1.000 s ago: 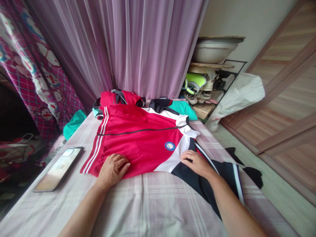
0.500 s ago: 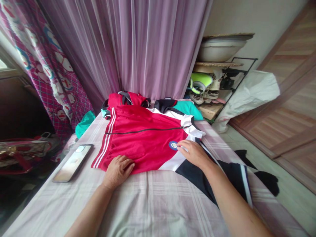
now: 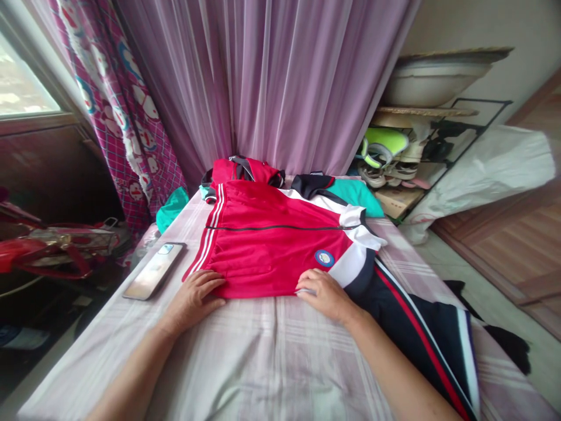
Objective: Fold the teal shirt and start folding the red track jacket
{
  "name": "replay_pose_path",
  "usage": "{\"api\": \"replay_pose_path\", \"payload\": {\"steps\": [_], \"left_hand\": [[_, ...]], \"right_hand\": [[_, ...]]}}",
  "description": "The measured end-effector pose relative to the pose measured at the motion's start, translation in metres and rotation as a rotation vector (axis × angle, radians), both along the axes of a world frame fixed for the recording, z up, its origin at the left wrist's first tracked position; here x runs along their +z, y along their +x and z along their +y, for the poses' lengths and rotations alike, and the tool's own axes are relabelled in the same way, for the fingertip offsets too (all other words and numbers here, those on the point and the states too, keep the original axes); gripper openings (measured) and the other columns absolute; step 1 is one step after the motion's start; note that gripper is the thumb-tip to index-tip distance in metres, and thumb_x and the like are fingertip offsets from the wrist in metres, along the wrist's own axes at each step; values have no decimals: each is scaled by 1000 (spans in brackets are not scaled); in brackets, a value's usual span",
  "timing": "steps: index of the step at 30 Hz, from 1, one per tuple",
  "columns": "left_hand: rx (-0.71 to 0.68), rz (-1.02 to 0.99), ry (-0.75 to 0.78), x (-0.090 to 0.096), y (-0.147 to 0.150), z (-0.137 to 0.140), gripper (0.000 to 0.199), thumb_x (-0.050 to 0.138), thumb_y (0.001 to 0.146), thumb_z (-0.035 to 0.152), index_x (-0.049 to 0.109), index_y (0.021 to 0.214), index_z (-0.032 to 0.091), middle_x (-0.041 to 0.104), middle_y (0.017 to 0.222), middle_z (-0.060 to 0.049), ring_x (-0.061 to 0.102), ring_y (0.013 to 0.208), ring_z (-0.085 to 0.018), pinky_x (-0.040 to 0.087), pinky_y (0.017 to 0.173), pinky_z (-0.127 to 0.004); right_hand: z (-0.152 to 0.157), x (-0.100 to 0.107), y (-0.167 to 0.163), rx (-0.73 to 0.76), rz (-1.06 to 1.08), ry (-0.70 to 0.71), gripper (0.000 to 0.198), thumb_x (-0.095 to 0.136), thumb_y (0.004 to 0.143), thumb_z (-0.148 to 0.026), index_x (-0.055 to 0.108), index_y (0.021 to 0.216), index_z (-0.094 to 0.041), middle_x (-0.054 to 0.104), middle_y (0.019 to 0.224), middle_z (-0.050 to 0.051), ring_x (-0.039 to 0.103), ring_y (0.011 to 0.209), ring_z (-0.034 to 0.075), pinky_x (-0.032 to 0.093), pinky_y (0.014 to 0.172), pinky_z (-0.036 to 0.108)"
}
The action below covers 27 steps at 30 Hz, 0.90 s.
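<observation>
A red zip-up jacket (image 3: 263, 251) with white shoulders and dark sleeves lies spread flat, its striped hem to the left and white collar to the right. My left hand (image 3: 195, 295) rests at the near corner of the hem, fingers stretched over the red cloth, thumb apart along the edge. My right hand (image 3: 326, 295) is closed on the jacket's near side edge, below the round badge (image 3: 325, 258); a small whitish strip shows at its thumb. The near sleeve (image 3: 421, 327), dark with red and white stripes, extends toward the lower right.
A phone (image 3: 154, 271) lies on the checked bedsheet (image 3: 263, 362) at left. Behind the jacket are a red clothing bundle (image 3: 245, 169) and a teal and dark garment (image 3: 357, 196). A shoe rack (image 3: 460, 146) and white bag (image 3: 491, 169) stand at right.
My right hand has moved from beside the badge down to the jacket's near edge. My left hand has shifted toward the hem corner. The sleeve's red stripe now shows, and the view has turned.
</observation>
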<state>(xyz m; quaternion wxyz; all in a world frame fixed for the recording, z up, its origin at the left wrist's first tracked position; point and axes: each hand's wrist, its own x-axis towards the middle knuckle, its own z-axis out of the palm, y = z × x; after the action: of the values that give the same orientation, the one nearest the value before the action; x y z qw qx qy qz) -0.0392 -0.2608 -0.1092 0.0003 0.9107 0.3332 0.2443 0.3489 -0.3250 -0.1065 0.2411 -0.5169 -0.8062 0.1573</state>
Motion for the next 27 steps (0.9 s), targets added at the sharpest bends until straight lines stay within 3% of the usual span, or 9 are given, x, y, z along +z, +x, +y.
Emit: {"api": "replay_pose_path", "payload": {"steps": [4, 8, 12, 17, 20, 23, 25, 27], "left_hand": [[45, 3, 52, 4, -6, 1, 25, 48, 100, 31, 71, 102, 21, 77, 102, -8, 70, 98, -22, 55, 91, -40], [37, 32, 22, 15, -1, 0, 26, 44, 100, 25, 68, 91, 20, 74, 85, -7, 68, 83, -20, 54, 82, -36], [40, 117, -44, 26, 0, -1, 25, 45, 98, 28, 66, 87, 21, 70, 77, -5, 65, 75, -19, 50, 77, -35], [26, 150, -200, 39, 5, 7, 38, 45, 100, 46, 69, 84, 22, 71, 75, -3, 66, 73, -18, 50, 74, -32], [67, 118, -176, 42, 25, 28, 43, 37, 103, 45, 73, 98, 22, 76, 90, -7, 70, 85, -21, 53, 82, -35], [91, 91, -128, 30, 56, 55, 43, 33, 104, 38, 70, 118, 20, 74, 119, -11, 67, 113, -24, 51, 99, -40], [145, 109, -108, 15, 75, 69, 40, 40, 102, 39, 67, 125, 20, 69, 130, -12, 62, 124, -26, 46, 108, -46], [265, 127, -100, -2, 87, 78, 42, 47, 99, 44, 64, 131, 23, 65, 139, -12, 56, 132, -30, 41, 112, -53]], "right_hand": [[5, 8, 6, 80, 165, -122, 15, 62, 88, -25, 72, 78, -22, 73, 89, 4, 68, 86, 18, 54, 80, 30], [3, 16, 2, 78, 92, -141, 16, 61, 86, -22, 71, 74, -23, 74, 88, 3, 69, 85, 18, 53, 80, 29], [0, 23, 0, 71, 51, -153, 12, 63, 87, -25, 74, 80, -24, 76, 90, 3, 70, 89, 19, 52, 83, 31], [14, 36, 4, 20, 83, -147, 22, 55, 94, -29, 75, 86, -24, 77, 91, 3, 70, 88, 19, 54, 81, 31], [39, 40, -8, -63, 84, -10, 23, 54, 95, -30, 76, 98, -25, 77, 105, 5, 71, 99, 20, 53, 91, 34], [70, 37, -31, -109, 27, 88, 31, 51, 97, -32, 71, 120, -24, 70, 129, 9, 64, 121, 22, 48, 105, 40], [86, 29, -43, -145, -83, 90, 41, 50, 98, -36, 62, 136, -24, 57, 147, 11, 51, 137, 26, 37, 115, 48], [94, 17, -42, -203, -221, 5, 52, 49, 99, -44, 52, 147, -24, 43, 158, 13, 37, 147, 29, 27, 119, 57]]}}
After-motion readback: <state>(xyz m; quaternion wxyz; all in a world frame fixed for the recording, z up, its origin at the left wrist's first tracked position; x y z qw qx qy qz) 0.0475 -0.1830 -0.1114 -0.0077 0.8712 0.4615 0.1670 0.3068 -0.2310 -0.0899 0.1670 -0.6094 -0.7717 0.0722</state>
